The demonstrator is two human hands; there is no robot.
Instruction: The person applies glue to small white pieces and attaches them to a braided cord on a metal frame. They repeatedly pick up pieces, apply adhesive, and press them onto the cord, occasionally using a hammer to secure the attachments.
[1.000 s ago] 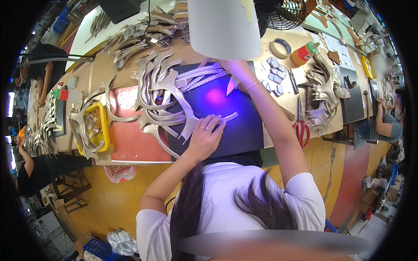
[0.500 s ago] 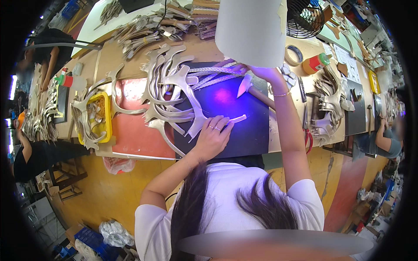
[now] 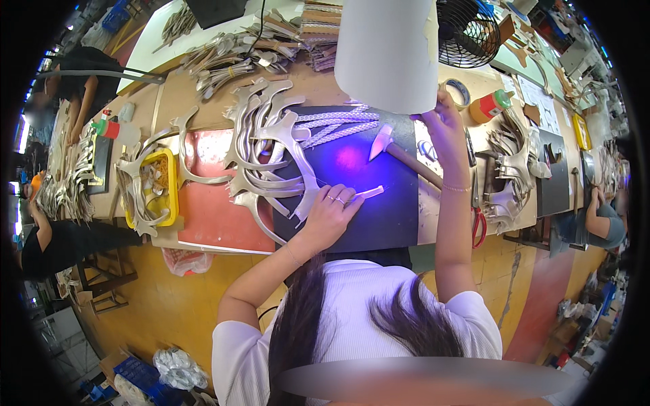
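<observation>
My left hand (image 3: 328, 213) is closed on a pale strap (image 3: 371, 192), whose short end sticks out past the fingertips over the black mat (image 3: 379, 227). Beside that hand lies a heap of curved, silvery-beige strap pieces (image 3: 261, 145). My right hand (image 3: 445, 128) is raised by the lower edge of a white cylindrical shade (image 3: 386, 61). Its fingers are pinched together, and what they hold, if anything, is too small to make out. A hammer (image 3: 413, 161) rests between the hands, its head on the mat. Braided pale straps (image 3: 338, 123) lie behind it.
Blue-violet light falls on the mat. A yellow tray (image 3: 173, 193) and a red board (image 3: 217, 220) are left. To the right are red-handled scissors (image 3: 478, 227), a tape roll (image 3: 458, 91), a capped bottle (image 3: 491, 106) and more strap pieces (image 3: 511, 162). A black fan (image 3: 467, 34) stands behind.
My right hand has come out from under the shade and moved right, its fingers now showing. The left hand keeps its hold on the strap almost in place.
</observation>
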